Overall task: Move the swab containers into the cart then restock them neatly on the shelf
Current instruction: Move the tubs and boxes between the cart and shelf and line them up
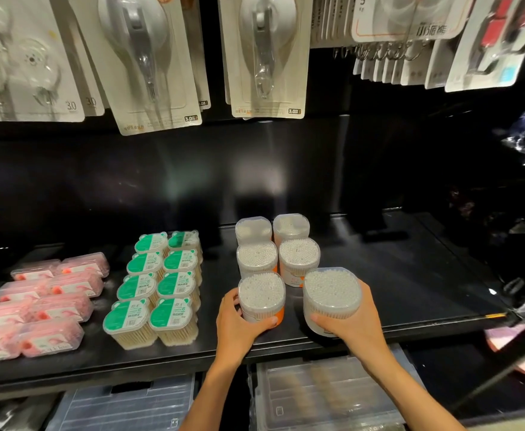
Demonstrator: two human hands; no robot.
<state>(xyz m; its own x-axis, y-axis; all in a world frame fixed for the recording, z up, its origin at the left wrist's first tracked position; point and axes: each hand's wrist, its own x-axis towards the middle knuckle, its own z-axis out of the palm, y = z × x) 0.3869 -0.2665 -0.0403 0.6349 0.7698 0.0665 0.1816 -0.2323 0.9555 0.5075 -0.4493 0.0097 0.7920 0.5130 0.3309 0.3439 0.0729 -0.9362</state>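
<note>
Left hand: the left hand (239, 321) was wrapped around the front left swab tub (261, 296), thumb on the near side and fingers on the far left side.
Right hand: the right hand (353, 318) was wrapped around the front right swab tub (332, 295), thumb low on the near side.
Look of the tubs: each was a clear plastic tub, round with soft corners, packed full of white cotton swab tips. The left one had an orange band low down.
Which way they pointed: both stood upright, long side up and down, with the swab tips facing up. The right one leaned a little toward the person.
Where they were: on the black shelf (410, 290), near its front edge, side by side but not touching.
Behind the hands: four more swab tubs (278, 253) stood in two rows.
Left of the left hand: green-lid boxes (158, 287), then pink boxes (40, 303) farther left.
</note>
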